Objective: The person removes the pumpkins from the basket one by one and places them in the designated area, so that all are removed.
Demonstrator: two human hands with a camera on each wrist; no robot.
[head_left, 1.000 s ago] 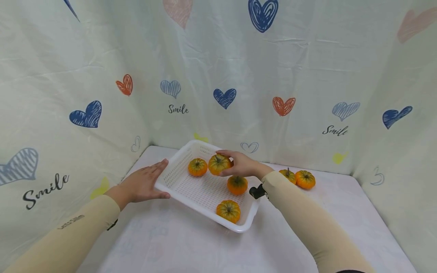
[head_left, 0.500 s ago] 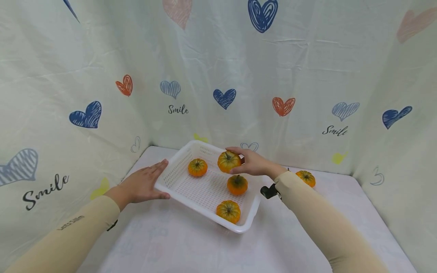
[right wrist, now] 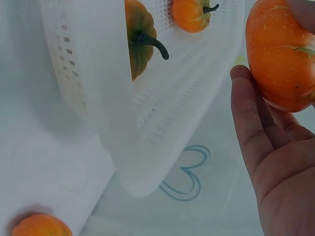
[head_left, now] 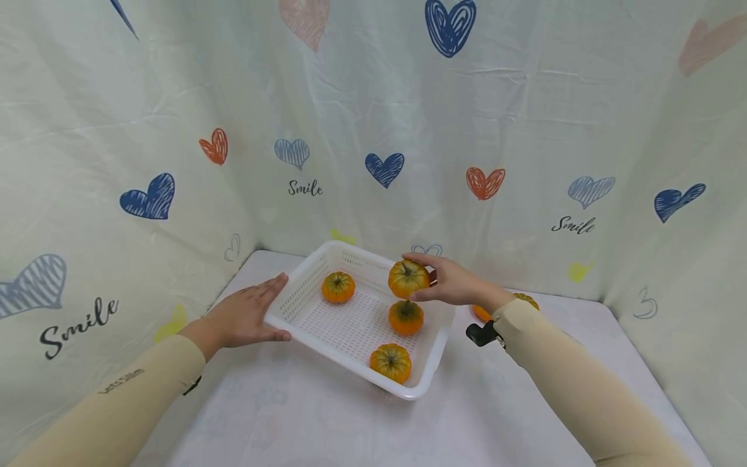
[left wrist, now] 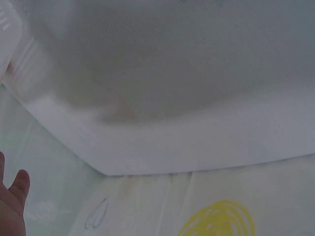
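Observation:
My right hand (head_left: 452, 281) holds a small orange-and-green pumpkin (head_left: 408, 279) between thumb and fingers, raised over the far right corner of a white plastic basket (head_left: 332, 351). In the right wrist view the held pumpkin's (right wrist: 280, 54) smooth orange side shows. Inside the basket sit three more little pumpkins: one at the far left (head_left: 338, 287), one below the held one (head_left: 406, 318), and one in the near right corner (head_left: 390, 362). My left hand (head_left: 248, 314), fingers straight, rests at the basket's left edge. Only part of that hand (left wrist: 12, 201) enters the left wrist view.
Two pumpkins lie on the white-covered table right of the basket, one (head_left: 481, 314) mostly behind my right wrist and the other (head_left: 526, 299) partly behind the sleeve. A heart-printed curtain (head_left: 525, 130) encloses the table's back and sides.
My right hand has carried the pumpkin from the basket's far middle to the right, towards its far right corner. My left hand and the basket have stayed in place.

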